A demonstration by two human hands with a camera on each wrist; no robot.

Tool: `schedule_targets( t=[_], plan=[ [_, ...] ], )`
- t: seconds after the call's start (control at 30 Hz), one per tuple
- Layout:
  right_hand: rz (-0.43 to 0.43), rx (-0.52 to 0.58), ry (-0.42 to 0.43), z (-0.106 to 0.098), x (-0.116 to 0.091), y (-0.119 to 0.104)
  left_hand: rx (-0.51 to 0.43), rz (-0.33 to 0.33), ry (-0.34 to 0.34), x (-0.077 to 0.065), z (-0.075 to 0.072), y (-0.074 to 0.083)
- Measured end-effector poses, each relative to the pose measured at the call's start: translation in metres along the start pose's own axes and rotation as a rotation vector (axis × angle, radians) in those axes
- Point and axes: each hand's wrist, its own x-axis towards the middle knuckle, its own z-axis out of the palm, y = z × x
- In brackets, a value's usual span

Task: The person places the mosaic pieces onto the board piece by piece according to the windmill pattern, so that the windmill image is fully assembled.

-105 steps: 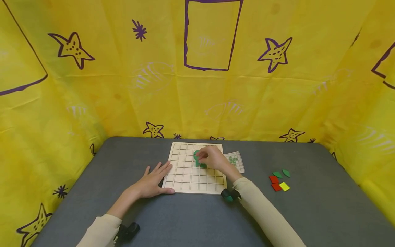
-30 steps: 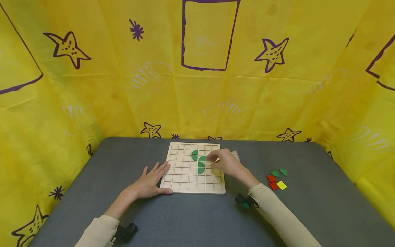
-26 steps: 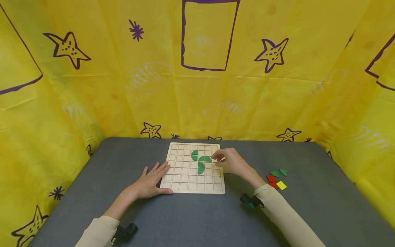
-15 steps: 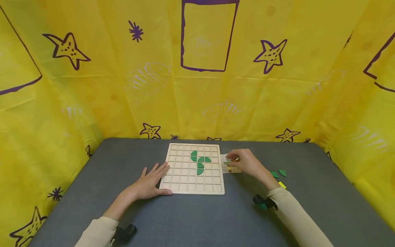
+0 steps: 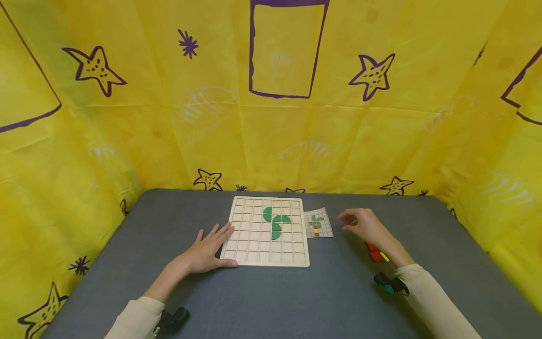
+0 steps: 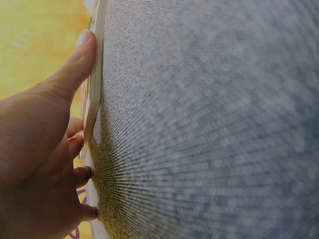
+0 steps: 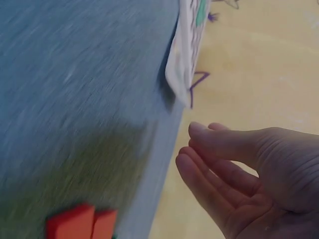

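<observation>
A pale wooden grid board (image 5: pixel 250 245) lies on the table, with several green quarter-circle tiles (image 5: pixel 276 230) set in its cells. My left hand (image 5: pixel 203 252) rests at the board's left edge with fingers spread, and its thumb (image 6: pixel 79 59) lies along the near-left rim. To the right of the board, my right hand (image 5: pixel 366 228) is above the table with loosely curled fingers and nothing between them. Beneath its wrist are red square tiles (image 5: pixel 375 254) and a yellow tile (image 5: pixel 384 256), partly hidden by the forearm. Only a sliver of green tile shows there.
A paper pattern card (image 5: pixel 323 229) with a printed green, yellow and brown figure sits against the board's right side. Its corner curls up in the right wrist view. A yellow patterned cloth (image 5: pixel 271 146) encloses the dark grey table (image 5: pixel 262 301).
My right hand has let go of a green tile on the board and moved right, past the card, toward the loose tiles. More green tiles show on the board. My left hand stays in place.
</observation>
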Motion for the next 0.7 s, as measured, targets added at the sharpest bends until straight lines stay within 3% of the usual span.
schedule_targets(
  t=[0.47, 0.7],
  plan=[
    [0.123, 0.019, 0.009, -0.024, -0.036, 0.033, 0.001, 0.004, -0.001, 0.0, 0.001, -0.001],
    [0.149, -0.055, 0.05, -0.038, -0.052, 0.049, 0.006, 0.003, -0.004, 0.001, 0.002, 0.0]
  ],
)
